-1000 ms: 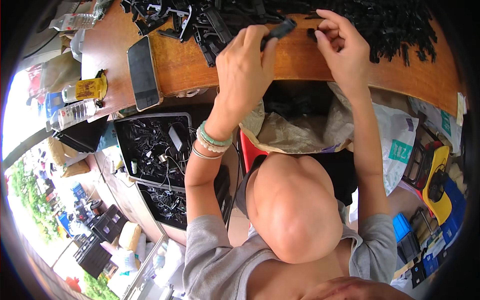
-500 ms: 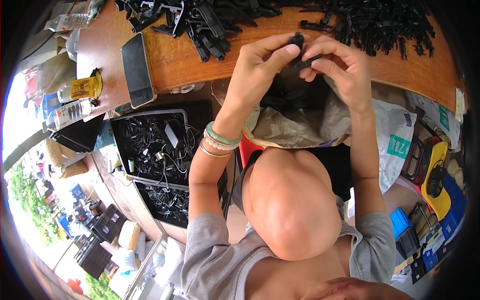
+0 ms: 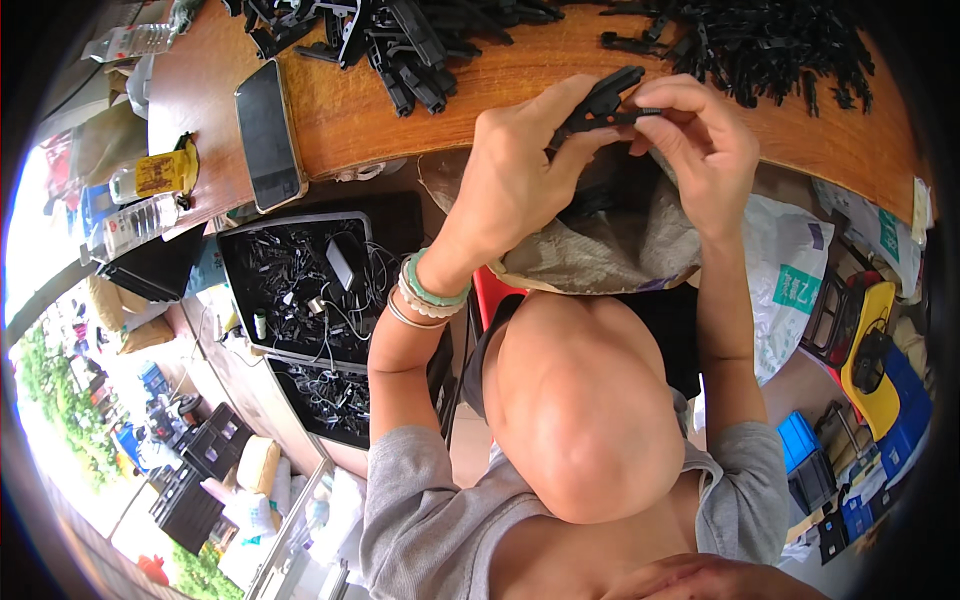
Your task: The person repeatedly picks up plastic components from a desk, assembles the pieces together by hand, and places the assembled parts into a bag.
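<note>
Over the front edge of the wooden table (image 3: 340, 110), my left hand (image 3: 510, 170) is closed on a black plastic part (image 3: 606, 98) with a slotted, notched body. My right hand (image 3: 708, 155) pinches a thin, dark, ridged piece (image 3: 648, 112) against the part's right end; whether the two are joined I cannot tell. Below both hands gapes an open woven sack (image 3: 590, 262) with dark things inside. A heap of larger black plastic parts (image 3: 415, 55) lies beyond my left hand. Slim black pieces (image 3: 775, 50) are heaped at the far right.
A phone (image 3: 270, 140) lies on the table's left side, near a yellow tape roll (image 3: 168, 173) and plastic bottles. Below on the left, black crates (image 3: 232, 300) hold dark parts and cables. A white printed bag (image 3: 775, 320) and a yellow stool-like object (image 3: 868, 390) stand right.
My left hand has turned, and more of the black plastic part now shows, tilted up to the right. My right hand has shifted slightly right, with the thin piece against the part's end.
</note>
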A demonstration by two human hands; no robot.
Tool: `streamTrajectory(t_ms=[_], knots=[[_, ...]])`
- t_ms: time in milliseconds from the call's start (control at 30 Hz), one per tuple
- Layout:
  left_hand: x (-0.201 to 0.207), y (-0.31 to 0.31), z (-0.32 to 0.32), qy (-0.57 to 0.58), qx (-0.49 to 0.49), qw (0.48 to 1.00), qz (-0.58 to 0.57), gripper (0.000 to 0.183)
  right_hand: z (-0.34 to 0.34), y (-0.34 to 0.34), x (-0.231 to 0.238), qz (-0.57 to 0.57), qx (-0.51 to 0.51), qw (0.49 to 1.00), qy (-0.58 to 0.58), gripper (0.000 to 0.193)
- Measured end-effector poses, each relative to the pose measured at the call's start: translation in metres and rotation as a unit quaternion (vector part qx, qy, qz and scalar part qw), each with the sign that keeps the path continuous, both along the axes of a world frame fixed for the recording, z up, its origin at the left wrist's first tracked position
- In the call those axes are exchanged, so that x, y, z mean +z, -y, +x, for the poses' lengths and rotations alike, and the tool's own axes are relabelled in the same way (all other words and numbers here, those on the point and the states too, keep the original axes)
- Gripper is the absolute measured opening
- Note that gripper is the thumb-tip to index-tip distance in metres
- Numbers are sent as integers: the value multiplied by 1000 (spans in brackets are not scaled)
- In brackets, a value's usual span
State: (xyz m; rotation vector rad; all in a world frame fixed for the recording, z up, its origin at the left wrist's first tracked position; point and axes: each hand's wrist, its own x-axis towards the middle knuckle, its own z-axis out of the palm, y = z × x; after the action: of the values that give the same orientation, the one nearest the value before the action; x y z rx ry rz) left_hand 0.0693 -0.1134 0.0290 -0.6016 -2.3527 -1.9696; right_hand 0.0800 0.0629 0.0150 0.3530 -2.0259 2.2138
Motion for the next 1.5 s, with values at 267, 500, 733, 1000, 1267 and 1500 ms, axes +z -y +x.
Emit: streamTrajectory(t_ms=[267, 500, 733, 1000, 1267, 1500], knots=[[3, 7, 2, -99, -44, 987, -118, 31, 2, -3, 12, 211, -17, 968, -134, 29], [9, 5, 0, -44, -67, 993, -91, 32, 3, -6, 9, 203, -44, 966, -155, 23], [12, 29, -5, -7, -43, 992, -121, 22, -19, -31, 8, 188, 42, 976, -99, 17], [3, 69, -59, -172, 306, 883, -310, 18, -59, -14, -9, 582, -141, 775, -204, 14], [19, 32, -23, 128, 171, 976, 37, 18, -30, -1, 20, 258, -73, 950, -158, 18], [17, 20, -17, 204, 44, 970, 125, 19, -7, 5, 26, 175, 50, 975, -124, 19]])
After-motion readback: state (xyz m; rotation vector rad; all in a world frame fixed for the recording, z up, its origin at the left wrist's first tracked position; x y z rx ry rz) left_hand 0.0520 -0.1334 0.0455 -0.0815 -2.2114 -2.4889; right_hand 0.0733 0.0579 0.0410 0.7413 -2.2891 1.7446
